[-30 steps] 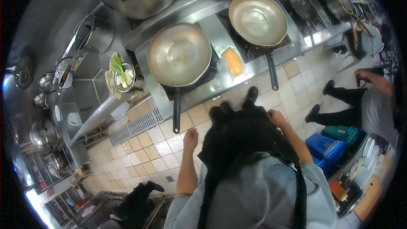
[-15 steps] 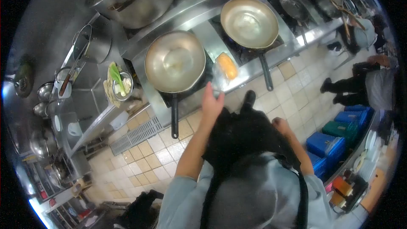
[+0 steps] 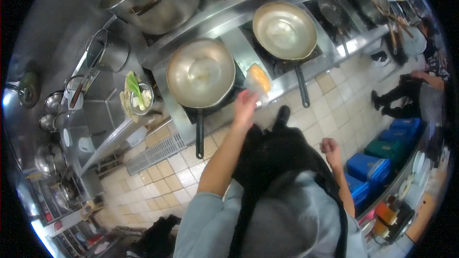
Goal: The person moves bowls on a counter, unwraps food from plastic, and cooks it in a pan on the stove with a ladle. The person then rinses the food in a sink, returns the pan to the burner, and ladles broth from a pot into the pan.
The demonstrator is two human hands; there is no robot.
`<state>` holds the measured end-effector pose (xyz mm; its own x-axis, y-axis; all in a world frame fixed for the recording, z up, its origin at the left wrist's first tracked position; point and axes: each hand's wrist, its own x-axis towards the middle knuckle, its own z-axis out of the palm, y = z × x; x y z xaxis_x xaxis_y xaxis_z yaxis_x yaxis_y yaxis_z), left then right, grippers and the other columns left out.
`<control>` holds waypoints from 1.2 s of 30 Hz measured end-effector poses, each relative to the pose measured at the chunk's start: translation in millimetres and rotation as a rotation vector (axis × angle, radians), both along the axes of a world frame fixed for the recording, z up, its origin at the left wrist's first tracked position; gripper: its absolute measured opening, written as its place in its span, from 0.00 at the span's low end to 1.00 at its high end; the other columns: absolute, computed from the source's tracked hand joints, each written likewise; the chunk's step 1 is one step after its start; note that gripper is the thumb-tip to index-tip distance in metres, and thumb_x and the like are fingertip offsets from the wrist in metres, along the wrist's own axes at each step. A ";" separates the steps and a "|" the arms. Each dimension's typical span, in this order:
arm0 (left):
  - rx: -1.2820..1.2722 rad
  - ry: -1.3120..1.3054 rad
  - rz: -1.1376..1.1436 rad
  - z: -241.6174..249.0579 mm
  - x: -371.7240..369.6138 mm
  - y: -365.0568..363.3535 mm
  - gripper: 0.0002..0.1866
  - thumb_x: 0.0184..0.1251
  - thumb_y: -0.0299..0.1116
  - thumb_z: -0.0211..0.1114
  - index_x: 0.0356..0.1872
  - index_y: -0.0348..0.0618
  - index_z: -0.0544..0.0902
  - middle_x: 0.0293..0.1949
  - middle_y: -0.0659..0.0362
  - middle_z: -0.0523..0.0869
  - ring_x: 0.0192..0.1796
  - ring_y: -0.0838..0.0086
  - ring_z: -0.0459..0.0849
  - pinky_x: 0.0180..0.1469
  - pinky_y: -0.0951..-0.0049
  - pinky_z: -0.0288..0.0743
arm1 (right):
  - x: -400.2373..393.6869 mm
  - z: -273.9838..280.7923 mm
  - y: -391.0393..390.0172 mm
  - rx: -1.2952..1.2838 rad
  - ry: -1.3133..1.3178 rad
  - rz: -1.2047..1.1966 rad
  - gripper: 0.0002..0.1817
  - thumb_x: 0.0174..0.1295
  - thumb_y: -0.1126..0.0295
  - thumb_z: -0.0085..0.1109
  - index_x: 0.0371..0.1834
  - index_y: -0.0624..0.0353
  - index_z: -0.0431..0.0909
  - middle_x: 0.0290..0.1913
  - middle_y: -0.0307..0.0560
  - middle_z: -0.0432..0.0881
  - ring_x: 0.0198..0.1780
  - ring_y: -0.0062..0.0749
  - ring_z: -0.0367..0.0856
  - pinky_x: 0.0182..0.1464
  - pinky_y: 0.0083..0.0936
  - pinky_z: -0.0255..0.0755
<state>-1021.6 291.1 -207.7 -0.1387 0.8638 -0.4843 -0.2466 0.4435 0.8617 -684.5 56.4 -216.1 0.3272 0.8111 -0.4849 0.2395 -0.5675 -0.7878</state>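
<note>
Fingers of the left hand (image 3: pixel 245 107) placed at a plastic-wrapped orange item (image 3: pixel 258 74) on the stove (image 3: pixel 235 43).
The left fingers are set at the near end of the wrapping (image 3: pixel 260 93); whether they are clamped cannot be told. The right hand (image 3: pixel 330 147), half-open with fingers loosely curled, is held beside the apron (image 3: pixel 282 155). The item is flanked by one pan (image 3: pixel 201 72) and a second pan (image 3: pixel 285 31).

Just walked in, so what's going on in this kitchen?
A person at the stove has their left hand at the near edge of a clear bag with something orange in it; whether the fingers grip it is hard to tell. The bag lies on the steel between two pans on the stove, their handles pointing toward the person. The right hand is out to the side, away from the stove. A co-worker stands off to the right.
</note>
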 end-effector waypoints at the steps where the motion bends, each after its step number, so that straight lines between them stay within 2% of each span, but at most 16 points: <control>1: -0.090 -0.056 -0.034 -0.2 -0.8 3.3 0.20 0.64 0.34 0.68 0.55 0.42 0.76 0.46 0.60 0.83 0.45 0.74 0.80 0.45 0.72 0.75 | -1.4 9.3 10.5 0.060 0.021 -0.033 0.13 0.74 0.65 0.50 0.47 0.66 0.77 0.33 0.43 0.83 0.32 0.21 0.78 0.35 0.21 0.74; 5: -0.252 -0.132 -0.083 -2.9 -4.5 13.1 0.22 0.63 0.35 0.70 0.56 0.44 0.76 0.46 0.61 0.82 0.45 0.75 0.80 0.46 0.71 0.75 | -9.7 43.6 56.9 0.221 0.102 -0.104 0.14 0.73 0.64 0.51 0.47 0.66 0.77 0.34 0.43 0.83 0.33 0.21 0.79 0.36 0.21 0.75; 9: -0.293 -0.058 -0.082 -19.3 1.1 14.7 0.22 0.62 0.34 0.70 0.56 0.45 0.76 0.44 0.62 0.82 0.45 0.75 0.81 0.44 0.70 0.76 | -23.2 69.7 86.8 0.289 0.149 -0.098 0.13 0.73 0.66 0.52 0.49 0.66 0.77 0.37 0.44 0.84 0.35 0.22 0.80 0.40 0.21 0.76; 12: -0.193 -0.136 0.002 -25.3 5.8 11.9 0.21 0.62 0.32 0.70 0.55 0.45 0.76 0.43 0.61 0.82 0.41 0.75 0.80 0.41 0.72 0.76 | -39.0 92.2 95.1 0.290 0.160 -0.065 0.12 0.73 0.67 0.53 0.49 0.66 0.77 0.38 0.45 0.84 0.36 0.23 0.81 0.41 0.21 0.77; 14: -0.163 -0.412 0.127 -17.2 4.3 6.7 0.18 0.63 0.29 0.69 0.53 0.45 0.77 0.42 0.61 0.82 0.39 0.76 0.79 0.39 0.74 0.74 | -46.9 97.7 97.3 0.278 0.168 -0.049 0.12 0.73 0.67 0.53 0.49 0.66 0.77 0.38 0.45 0.85 0.36 0.23 0.81 0.42 0.22 0.77; 18: -0.264 -0.410 0.183 1.3 0.2 3.4 0.17 0.63 0.26 0.68 0.52 0.43 0.76 0.41 0.60 0.82 0.38 0.76 0.79 0.38 0.74 0.75 | -57.0 97.0 97.4 0.271 0.228 -0.009 0.12 0.72 0.68 0.53 0.49 0.66 0.77 0.38 0.45 0.85 0.37 0.23 0.81 0.43 0.22 0.78; 20: -0.189 -0.520 -0.075 -1.8 -10.2 5.7 0.16 0.64 0.26 0.67 0.52 0.40 0.76 0.41 0.59 0.83 0.40 0.76 0.81 0.41 0.72 0.77 | -63.1 98.6 99.7 0.270 0.247 0.012 0.12 0.72 0.68 0.54 0.50 0.66 0.77 0.38 0.45 0.85 0.38 0.24 0.81 0.44 0.22 0.78; 21: -0.188 -0.520 -0.075 15.9 -10.8 7.8 0.16 0.64 0.26 0.67 0.52 0.40 0.76 0.41 0.59 0.83 0.40 0.76 0.81 0.41 0.72 0.77 | -67.0 102.4 103.6 0.237 0.264 0.071 0.12 0.72 0.68 0.54 0.51 0.65 0.77 0.39 0.45 0.85 0.39 0.24 0.82 0.44 0.22 0.78; 23: -0.038 -0.226 -0.176 51.0 -8.6 12.8 0.16 0.65 0.27 0.66 0.51 0.38 0.76 0.40 0.59 0.84 0.41 0.77 0.82 0.41 0.75 0.77 | -77.4 113.8 114.8 0.209 0.282 0.130 0.12 0.71 0.68 0.55 0.52 0.65 0.77 0.40 0.45 0.84 0.40 0.24 0.82 0.45 0.22 0.78; 27: 0.136 -0.161 -0.169 73.5 -2.7 19.9 0.13 0.65 0.27 0.67 0.48 0.39 0.78 0.40 0.59 0.84 0.41 0.78 0.83 0.39 0.76 0.78 | -99.7 125.0 150.5 0.237 0.297 0.331 0.15 0.70 0.66 0.57 0.54 0.64 0.75 0.45 0.44 0.83 0.44 0.23 0.80 0.47 0.23 0.77; 30: 0.126 -0.225 -0.216 100.3 3.8 7.5 0.11 0.64 0.28 0.69 0.45 0.39 0.79 0.39 0.58 0.85 0.38 0.78 0.83 0.38 0.77 0.78 | -121.4 134.1 175.3 0.238 0.347 0.383 0.17 0.70 0.64 0.58 0.55 0.63 0.75 0.46 0.43 0.83 0.44 0.22 0.80 0.47 0.22 0.77; 32: 0.205 -0.178 -0.389 107.6 3.9 -5.7 0.11 0.63 0.28 0.70 0.43 0.39 0.79 0.39 0.58 0.86 0.36 0.77 0.84 0.39 0.75 0.80 | -136.2 141.9 187.2 0.233 0.400 0.398 0.18 0.70 0.63 0.58 0.55 0.63 0.75 0.46 0.42 0.82 0.44 0.22 0.79 0.47 0.22 0.76; 34: 0.170 -0.154 -0.374 114.5 7.6 -17.5 0.11 0.62 0.29 0.71 0.43 0.40 0.79 0.38 0.58 0.86 0.36 0.78 0.84 0.39 0.76 0.80 | -150.2 146.8 196.0 0.258 0.456 0.463 0.19 0.70 0.61 0.57 0.56 0.63 0.74 0.46 0.42 0.82 0.44 0.21 0.79 0.46 0.22 0.76; 35: 0.154 -0.251 -0.317 109.3 7.5 -21.0 0.12 0.63 0.30 0.71 0.44 0.40 0.79 0.38 0.59 0.85 0.37 0.79 0.83 0.39 0.76 0.80 | -155.6 147.2 197.8 0.251 0.476 0.455 0.17 0.70 0.63 0.58 0.55 0.63 0.75 0.44 0.41 0.82 0.43 0.20 0.79 0.43 0.20 0.76; 36: 0.085 -0.468 -0.259 134.0 2.6 -25.5 0.13 0.66 0.33 0.69 0.46 0.39 0.78 0.39 0.60 0.85 0.39 0.79 0.82 0.40 0.75 0.79 | -159.4 146.9 197.8 0.256 0.485 0.496 0.17 0.70 0.63 0.58 0.55 0.63 0.75 0.44 0.41 0.82 0.43 0.20 0.79 0.43 0.20 0.76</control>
<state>-1018.9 265.6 -73.7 0.2978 0.8801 -0.3698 -0.5047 0.4739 0.7215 -843.9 254.2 -69.2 -0.3106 0.9150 -0.2575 0.0112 -0.2674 -0.9635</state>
